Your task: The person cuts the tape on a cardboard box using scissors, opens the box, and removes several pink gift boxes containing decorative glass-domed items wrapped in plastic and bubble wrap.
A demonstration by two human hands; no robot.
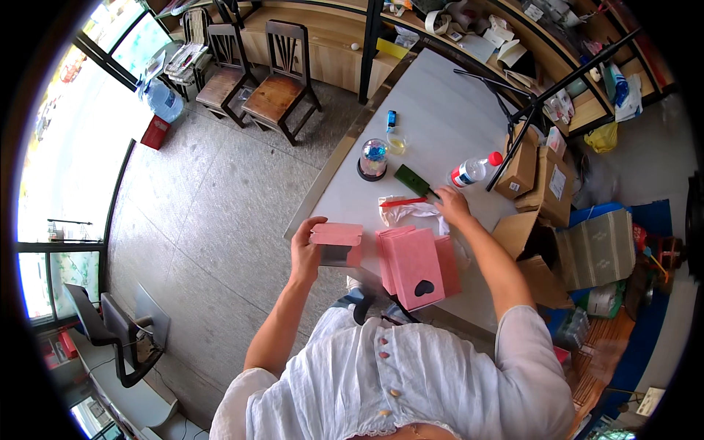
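Note:
My left hand (306, 250) holds a small pink cardboard box (346, 254) by its left side, its top flap folded over a dark opening. Several folded pink cardboard boxes (412, 269) stand together at the table's near edge; the front one bears a dark heart shape. My right hand (454, 206) reaches over the table, its fingertips at the black end of a dark green tool (412, 180); whether they grip it cannot be made out. Beside that hand lies a crumpled white cloth (410, 212) with a red pen-like stick (403, 202) on it.
On the grey table (434, 93) are a glass dome ornament (374, 159), a roll of clear tape (397, 144), a small blue item (391, 119) and a plastic water bottle (473, 170). A black tripod (531, 104) and cardboard boxes (550, 176) crowd the right side.

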